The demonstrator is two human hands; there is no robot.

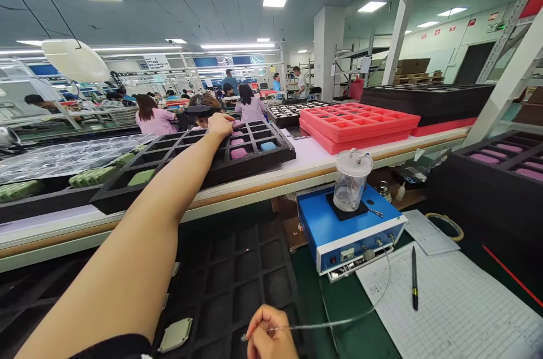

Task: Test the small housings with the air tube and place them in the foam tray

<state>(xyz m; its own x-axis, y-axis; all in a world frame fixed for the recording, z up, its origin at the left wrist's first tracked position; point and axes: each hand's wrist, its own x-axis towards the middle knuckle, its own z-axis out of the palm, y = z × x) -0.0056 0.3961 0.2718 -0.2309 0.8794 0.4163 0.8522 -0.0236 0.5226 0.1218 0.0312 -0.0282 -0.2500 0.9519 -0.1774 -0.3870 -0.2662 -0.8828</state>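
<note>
My left arm reaches far out to a black foam tray [250,164] on the raised shelf. My left hand [220,124] is at the tray's far side, beside a pink piece [237,124]; its fingertips are hidden, so I cannot tell whether it grips anything. More pink pieces [238,153], a blue piece [268,146] and a green piece [141,177] sit in the compartments. Low in front, my right hand [271,336] is closed around a thin clear tube [322,325], its tip poking out left. A pale green case [176,334] lies in the lower black foam tray [231,268].
A blue box-shaped machine [352,234] carries a clear lidded jar [351,181], and the tube runs to its front. Right of it lie paper sheets [449,297] and a pen [414,280]. Red foam trays [360,124] stand on the shelf. People sit further back.
</note>
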